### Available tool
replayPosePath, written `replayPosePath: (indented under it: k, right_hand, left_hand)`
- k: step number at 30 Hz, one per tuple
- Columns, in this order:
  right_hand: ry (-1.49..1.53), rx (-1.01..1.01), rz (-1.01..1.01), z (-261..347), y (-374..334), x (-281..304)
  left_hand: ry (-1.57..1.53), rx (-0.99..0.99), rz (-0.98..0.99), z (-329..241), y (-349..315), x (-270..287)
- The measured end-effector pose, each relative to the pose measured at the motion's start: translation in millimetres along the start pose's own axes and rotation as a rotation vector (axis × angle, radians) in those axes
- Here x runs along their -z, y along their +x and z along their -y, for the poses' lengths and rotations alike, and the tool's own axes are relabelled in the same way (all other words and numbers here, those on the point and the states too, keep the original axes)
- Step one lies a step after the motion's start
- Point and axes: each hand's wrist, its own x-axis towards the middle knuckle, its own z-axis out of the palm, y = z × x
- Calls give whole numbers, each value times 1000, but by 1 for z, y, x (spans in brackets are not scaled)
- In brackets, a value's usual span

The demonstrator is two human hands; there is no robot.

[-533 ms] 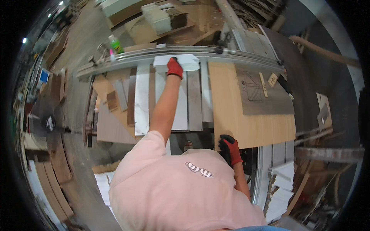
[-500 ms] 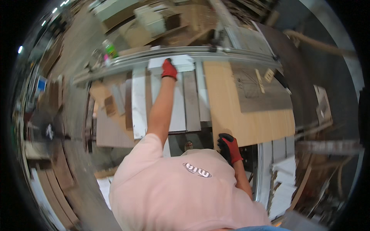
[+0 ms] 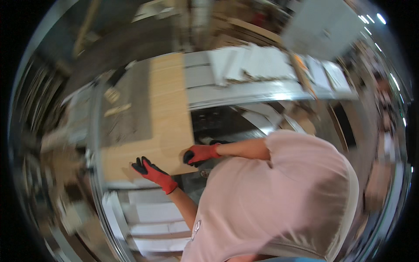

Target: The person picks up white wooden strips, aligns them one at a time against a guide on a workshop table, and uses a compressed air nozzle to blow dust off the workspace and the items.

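- The light wood panel point(image 3: 168, 118) lies flat on the bench point(image 3: 244, 94), its near end hanging toward the person over a dark gap; it is not lifted clear.
- The right hand point(image 3: 200, 154), in a red-and-black glove, is curled round the panel's near right corner, fingers wrapped under the edge.
- The left hand point(image 3: 150, 171), gloved the same, rests on the panel's near left edge with fingers partly spread; whether it grips or only presses I cannot tell, as the picture is blurred.
- So I judge both hands to have hold of the panel, and any moving of it is not yet done.
- Beyond the panel's far right side lie pale boards point(image 3: 257, 61).
- Left of the panel sits a grey sheet point(image 3: 126, 109).
- Below the panel's near edge, white boards point(image 3: 152, 218) are stacked.
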Motion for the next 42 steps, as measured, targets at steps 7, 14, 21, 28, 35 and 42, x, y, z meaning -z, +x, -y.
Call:
replayPosePath:
  k: [7,14,21,28,35,42]
  right_hand:
    - [-573,-115,-322,-91,-84,67]
    - [-178,-228,-991,-122,-235,151]
    - [-50,69,-1703,-96,-404,323]
    - [-490,-558,-1853,-125,-495,505]
    - [-545,-538,-1369,-279,-570,628]
    - [-632,-89,-1400,-235,-540,611]
  left_hand:
    - [1463,-579,718,69,-71,-69]
    - [1520,-792,715,69,-73,-67]
    - [1577,-871,721,85,-70,-68]
    - [1318,-1395,394,104,-72,-80]
    - [1990,-800,437,136,-153,-119]
    - [1828,-262,474,143,-281,-92]
